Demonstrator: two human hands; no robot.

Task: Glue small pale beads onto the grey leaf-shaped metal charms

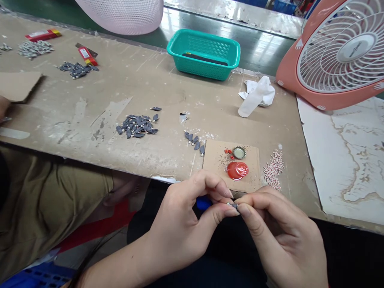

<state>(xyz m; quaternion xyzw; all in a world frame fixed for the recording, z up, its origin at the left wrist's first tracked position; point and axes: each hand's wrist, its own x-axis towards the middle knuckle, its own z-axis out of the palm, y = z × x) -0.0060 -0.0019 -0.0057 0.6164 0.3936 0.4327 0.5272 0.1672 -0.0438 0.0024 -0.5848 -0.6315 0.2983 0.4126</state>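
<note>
**Clerk:** Since you're listing your bench, what's item one?

**Me:** One small grey piece point(232, 205), pinched in front of the bench edge at lower centre, its long axis lying roughly left to right between my hands.

**Clerk:** Condition of the hands?

**Me:** My left hand point(186, 224) is curled nearly closed, thumb and forefinger on the piece. My right hand point(282, 240) is the same, fingertips meeting it from the other side. Neither is clearly nearer. A blue object point(204, 203) shows behind my left fingers; I can't tell whether I'm holding it.

**Clerk:** Anything in the way?

**Me:** Nothing between my hands. Just above them on the work table point(90, 88) sits a cardboard square point(216, 168) bearing a bottle cap point(239, 152) and a red lump point(237, 171).

**Clerk:** Remaining stock?

**Me:** Pink beads point(274, 170) lie right of the square, a short row of grey pieces point(194, 143) left of it, and a larger pile of grey pieces point(136, 126) further left. Up top are a teal basket point(204, 54), white cloth point(258, 96) and a pink fan point(339, 52). A co-worker's hand point(3, 106) enters at the left edge.
</note>
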